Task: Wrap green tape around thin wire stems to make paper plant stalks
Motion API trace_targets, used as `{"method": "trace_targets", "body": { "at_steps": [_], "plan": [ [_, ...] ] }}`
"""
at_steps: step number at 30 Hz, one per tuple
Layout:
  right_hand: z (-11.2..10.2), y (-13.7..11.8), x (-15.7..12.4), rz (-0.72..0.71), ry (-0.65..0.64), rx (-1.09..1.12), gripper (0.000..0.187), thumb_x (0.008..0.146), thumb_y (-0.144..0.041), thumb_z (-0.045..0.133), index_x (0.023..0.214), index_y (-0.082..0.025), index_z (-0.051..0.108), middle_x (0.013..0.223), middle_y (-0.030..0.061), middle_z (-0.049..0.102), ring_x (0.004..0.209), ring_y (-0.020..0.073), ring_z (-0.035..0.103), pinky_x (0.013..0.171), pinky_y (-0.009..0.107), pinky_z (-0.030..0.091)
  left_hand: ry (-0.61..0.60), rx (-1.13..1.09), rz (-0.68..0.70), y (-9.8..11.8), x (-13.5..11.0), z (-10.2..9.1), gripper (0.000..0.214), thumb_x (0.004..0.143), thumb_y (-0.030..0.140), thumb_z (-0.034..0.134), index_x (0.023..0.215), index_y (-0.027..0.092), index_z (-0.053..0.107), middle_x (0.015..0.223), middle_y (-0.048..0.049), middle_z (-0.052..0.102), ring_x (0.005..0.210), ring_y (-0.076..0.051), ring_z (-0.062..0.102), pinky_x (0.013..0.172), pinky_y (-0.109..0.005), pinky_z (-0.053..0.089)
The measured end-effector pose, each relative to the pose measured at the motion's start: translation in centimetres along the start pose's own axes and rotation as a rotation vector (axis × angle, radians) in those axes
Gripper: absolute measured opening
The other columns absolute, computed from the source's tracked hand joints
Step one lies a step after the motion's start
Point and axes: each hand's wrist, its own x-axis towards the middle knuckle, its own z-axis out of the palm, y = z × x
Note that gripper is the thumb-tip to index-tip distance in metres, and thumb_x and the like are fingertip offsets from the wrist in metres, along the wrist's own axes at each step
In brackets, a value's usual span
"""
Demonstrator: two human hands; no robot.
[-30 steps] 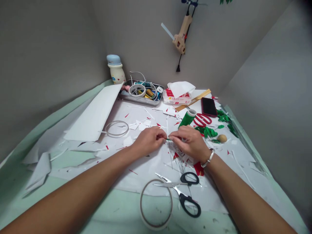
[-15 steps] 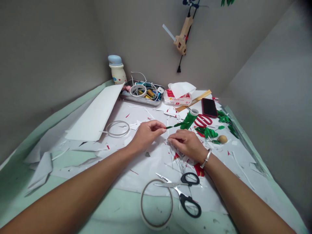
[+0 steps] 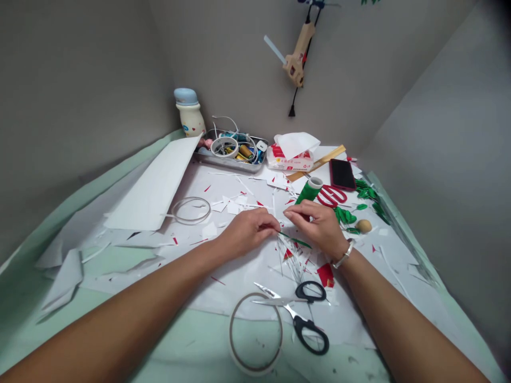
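My left hand (image 3: pixel 251 231) pinches the end of a thin green leaf stem (image 3: pixel 300 242), which points right and slightly down. My right hand (image 3: pixel 317 226), a silver bangle at its wrist, is closed with thumb and forefinger together just above the stem; anything between those fingertips is too fine to make out. Behind it leans a spool of green thread (image 3: pixel 307 192), its lower part hidden by the hand. Under the hands lie thin wires (image 3: pixel 293 263) and red scraps (image 3: pixel 326 275). Several green leaves (image 3: pixel 344 215) lie right of my right hand.
Black-handled scissors (image 3: pixel 297 314) lie spread near a tape roll (image 3: pixel 233 340). Farther back are a metal tray (image 3: pixel 239 166), tissues (image 3: pixel 289 159), a phone (image 3: pixel 342 174) and red-handled scissors (image 3: pixel 332 196). White card (image 3: pixel 155 186) rests at left; a glue gun (image 3: pixel 297 58) hangs on the wall.
My left hand has moved slightly right and down; the stem now tilts downward instead of up toward the spool. My right hand has risen to the right, above the stem.
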Motion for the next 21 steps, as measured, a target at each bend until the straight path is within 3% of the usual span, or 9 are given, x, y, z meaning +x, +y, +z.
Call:
{"method": "trace_targets", "body": {
  "at_steps": [4, 8, 13, 16, 21],
  "plan": [
    [0.1, 0.8, 0.0, 0.101, -0.016, 0.075, 0.017, 0.086, -0.029, 0.058, 0.083, -0.019, 0.072, 0.078, 0.0031, 0.068, 0.070, 0.0148, 0.060, 0.065, 0.026, 0.045, 0.077, -0.273, -0.139, 0.2, 0.2, -0.3, 0.011, 0.076, 0.026, 0.063, 0.080, 0.017, 0.069, 0.077, -0.0006, 0.066, 0.072, -0.012, 0.058, 0.070, -0.024, 0.045],
    [1.0, 0.6, -0.4, 0.036, -0.172, 0.010, 0.016, 0.086, -0.024, 0.057, 0.085, -0.021, 0.073, 0.078, 0.0020, 0.069, 0.072, 0.0147, 0.060, 0.068, 0.026, 0.044, 0.233, -0.413, -0.279, -0.3, 0.4, -0.4, 0.022, 0.075, 0.034, 0.065, 0.086, 0.016, 0.067, 0.078, -0.0011, 0.067, 0.066, -0.011, 0.057, 0.062, -0.023, 0.044],
    [1.5, -0.5, -0.7, -0.170, -0.301, -0.173, 0.015, 0.087, -0.025, 0.057, 0.085, -0.022, 0.071, 0.067, 0.0011, 0.062, 0.068, 0.0142, 0.055, 0.070, 0.028, 0.039, 0.313, -0.107, -0.295, -0.8, 0.3, -0.3, 0.015, 0.078, 0.029, 0.060, 0.085, 0.018, 0.068, 0.083, -0.0022, 0.068, 0.074, -0.014, 0.060, 0.070, -0.026, 0.045],
    [1.1, -0.8, -0.6, -0.235, -0.261, -0.215, 0.017, 0.088, -0.027, 0.055, 0.087, -0.021, 0.071, 0.069, 0.0022, 0.062, 0.068, 0.0145, 0.053, 0.070, 0.029, 0.037, 0.239, 0.122, -0.223, -0.9, 0.2, -0.1, 0.013, 0.078, 0.021, 0.055, 0.083, 0.019, 0.067, 0.084, -0.0018, 0.067, 0.076, -0.015, 0.059, 0.072, -0.027, 0.044],
    [0.4, -0.7, -0.5, -0.157, -0.128, -0.166, 0.018, 0.088, -0.028, 0.055, 0.088, -0.020, 0.072, 0.065, 0.0017, 0.060, 0.064, 0.0136, 0.052, 0.064, 0.027, 0.037, 0.131, 0.238, -0.092, -0.4, -0.1, 0.1, 0.017, 0.079, 0.015, 0.051, 0.084, 0.019, 0.067, 0.085, -0.0019, 0.064, 0.076, -0.015, 0.057, 0.069, -0.026, 0.042]
  ]
}}
